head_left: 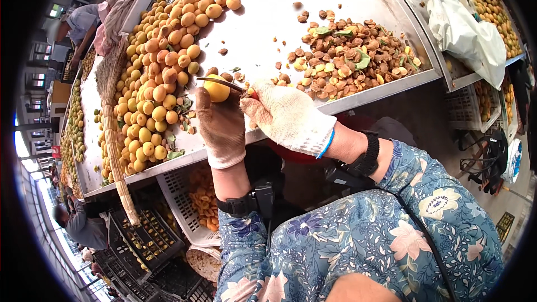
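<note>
- Your blue floral-print sleeves (358,240) sat nearest the lens, forearms rising from the lower edge, a black strap on each wrist.
- Your left hand (221,126), in a stained brownish knit glove, was closed around one round yellow apricot (216,90), pinching it up at the fingertips, likely so the blade could reach it.
- Your right hand (288,116), in a white knit glove with a blue cuff, was closed on a small thin-bladed knife (221,83); the blade lay across the top of the fruit, the handle hidden in the fist.
- Both hands met just over the near edge of the white sloping sorting table (268,11).
- Large heap of whole yellow-orange apricots (168,61): left side of the table, within your left hand's reach.
- Pile of brown apricot pits mixed with green leaves and scraps (347,59): right side, kept well apart from the whole fruit.
- White slatted plastic crate (182,212): under the table edge, below your hands, holding orange cut apricot pieces.
- Straw broom (112,134): lying along the left heap.
- White plastic sack (467,33): draped over the table's right rim.
</note>
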The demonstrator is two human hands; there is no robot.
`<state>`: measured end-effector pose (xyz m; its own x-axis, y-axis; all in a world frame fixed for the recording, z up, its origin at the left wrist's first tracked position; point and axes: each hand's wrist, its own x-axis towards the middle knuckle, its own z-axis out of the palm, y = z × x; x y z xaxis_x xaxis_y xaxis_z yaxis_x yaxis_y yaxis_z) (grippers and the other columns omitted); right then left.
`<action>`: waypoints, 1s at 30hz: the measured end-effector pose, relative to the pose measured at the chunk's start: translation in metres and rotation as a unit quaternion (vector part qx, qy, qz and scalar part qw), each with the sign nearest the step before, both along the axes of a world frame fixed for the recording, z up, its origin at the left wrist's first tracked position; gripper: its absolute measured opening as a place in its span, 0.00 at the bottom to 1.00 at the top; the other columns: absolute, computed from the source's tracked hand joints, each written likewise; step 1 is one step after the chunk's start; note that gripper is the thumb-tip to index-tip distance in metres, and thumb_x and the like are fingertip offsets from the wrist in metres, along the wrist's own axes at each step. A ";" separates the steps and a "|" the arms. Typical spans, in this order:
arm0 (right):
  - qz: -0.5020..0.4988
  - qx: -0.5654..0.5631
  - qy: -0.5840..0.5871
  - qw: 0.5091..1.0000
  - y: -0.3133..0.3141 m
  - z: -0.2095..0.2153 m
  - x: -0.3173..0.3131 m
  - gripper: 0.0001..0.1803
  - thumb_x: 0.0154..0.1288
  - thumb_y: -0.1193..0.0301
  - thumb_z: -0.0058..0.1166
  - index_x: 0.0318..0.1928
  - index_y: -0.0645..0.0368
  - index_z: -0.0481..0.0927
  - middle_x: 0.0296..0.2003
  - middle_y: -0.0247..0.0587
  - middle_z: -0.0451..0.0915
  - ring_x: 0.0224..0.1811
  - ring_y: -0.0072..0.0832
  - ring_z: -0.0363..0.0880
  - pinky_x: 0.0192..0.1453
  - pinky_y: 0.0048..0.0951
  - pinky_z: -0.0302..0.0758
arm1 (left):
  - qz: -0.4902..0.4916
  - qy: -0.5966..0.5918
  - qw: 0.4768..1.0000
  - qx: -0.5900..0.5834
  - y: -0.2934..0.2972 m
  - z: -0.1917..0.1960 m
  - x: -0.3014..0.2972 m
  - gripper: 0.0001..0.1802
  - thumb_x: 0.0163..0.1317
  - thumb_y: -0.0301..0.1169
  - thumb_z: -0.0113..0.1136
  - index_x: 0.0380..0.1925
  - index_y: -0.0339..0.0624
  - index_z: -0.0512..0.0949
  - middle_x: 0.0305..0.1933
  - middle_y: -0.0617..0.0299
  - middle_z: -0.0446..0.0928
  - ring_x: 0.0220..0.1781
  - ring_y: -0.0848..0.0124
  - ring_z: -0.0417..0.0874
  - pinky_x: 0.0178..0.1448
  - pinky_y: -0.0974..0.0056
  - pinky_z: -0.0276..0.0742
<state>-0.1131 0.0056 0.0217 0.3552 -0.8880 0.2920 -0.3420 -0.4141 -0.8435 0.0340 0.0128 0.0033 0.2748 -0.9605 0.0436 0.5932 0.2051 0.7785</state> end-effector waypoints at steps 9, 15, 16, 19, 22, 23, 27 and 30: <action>0.008 0.016 0.017 1.000 0.001 0.004 0.001 0.11 0.67 0.65 0.52 0.37 0.61 0.74 0.26 0.55 0.78 0.31 0.52 0.80 0.32 0.45 0.75 | 0.031 -0.074 0.997 -0.007 0.003 0.001 -0.005 0.34 0.68 0.55 0.49 0.60 0.36 0.65 0.51 0.54 0.73 0.53 0.64 0.74 0.60 0.60 0.69; 0.002 0.041 0.049 0.998 0.006 0.001 0.014 0.12 0.68 0.63 0.51 0.38 0.62 0.75 0.28 0.57 0.79 0.33 0.54 0.80 0.34 0.47 0.76 | 0.052 -0.107 0.993 -0.006 0.011 0.008 -0.015 0.35 0.69 0.59 0.44 0.59 0.38 0.64 0.47 0.56 0.72 0.48 0.65 0.75 0.56 0.59 0.70; 0.003 0.044 0.038 0.998 0.007 0.001 0.016 0.13 0.68 0.63 0.51 0.38 0.62 0.75 0.28 0.57 0.79 0.33 0.54 0.80 0.34 0.47 0.76 | 0.062 -0.082 0.995 0.000 0.011 0.009 -0.019 0.36 0.69 0.60 0.43 0.58 0.38 0.64 0.46 0.57 0.72 0.47 0.65 0.74 0.55 0.59 0.71; 0.018 0.057 0.021 0.998 0.007 0.002 0.017 0.14 0.69 0.63 0.49 0.38 0.63 0.76 0.28 0.58 0.79 0.33 0.54 0.80 0.35 0.48 0.76 | 0.034 -0.021 0.999 -0.011 0.011 0.007 -0.016 0.35 0.69 0.60 0.43 0.59 0.38 0.64 0.47 0.57 0.71 0.47 0.65 0.74 0.55 0.60 0.71; 0.046 0.050 0.034 0.997 -0.007 0.006 0.015 0.17 0.70 0.61 0.47 0.38 0.65 0.78 0.26 0.58 0.78 0.33 0.53 0.80 0.35 0.45 0.76 | 0.074 -0.211 0.974 -0.023 0.005 0.002 -0.006 0.33 0.69 0.55 0.49 0.61 0.38 0.64 0.51 0.57 0.72 0.50 0.67 0.73 0.57 0.61 0.70; 0.078 0.123 0.031 0.989 -0.014 0.010 0.011 0.17 0.70 0.60 0.48 0.39 0.65 0.77 0.26 0.57 0.78 0.32 0.52 0.80 0.35 0.44 0.76 | 0.081 -0.284 0.955 -0.012 0.004 0.004 -0.001 0.33 0.69 0.53 0.51 0.62 0.37 0.64 0.52 0.57 0.72 0.51 0.69 0.73 0.58 0.62 0.69; 0.084 0.136 0.022 0.987 -0.015 0.017 0.007 0.17 0.70 0.60 0.48 0.39 0.65 0.76 0.29 0.57 0.79 0.32 0.52 0.80 0.36 0.43 0.76 | 0.059 -0.350 0.935 -0.018 0.006 0.005 0.010 0.33 0.68 0.49 0.55 0.59 0.32 0.66 0.44 0.58 0.75 0.45 0.70 0.75 0.54 0.66 0.72; 0.062 0.084 0.040 0.994 -0.005 0.009 0.016 0.17 0.69 0.60 0.48 0.39 0.64 0.76 0.30 0.57 0.79 0.34 0.53 0.80 0.37 0.45 0.76 | 0.098 -0.196 0.975 0.022 0.009 0.006 -0.007 0.29 0.69 0.50 0.52 0.54 0.31 0.70 0.41 0.57 0.76 0.42 0.69 0.77 0.52 0.64 0.74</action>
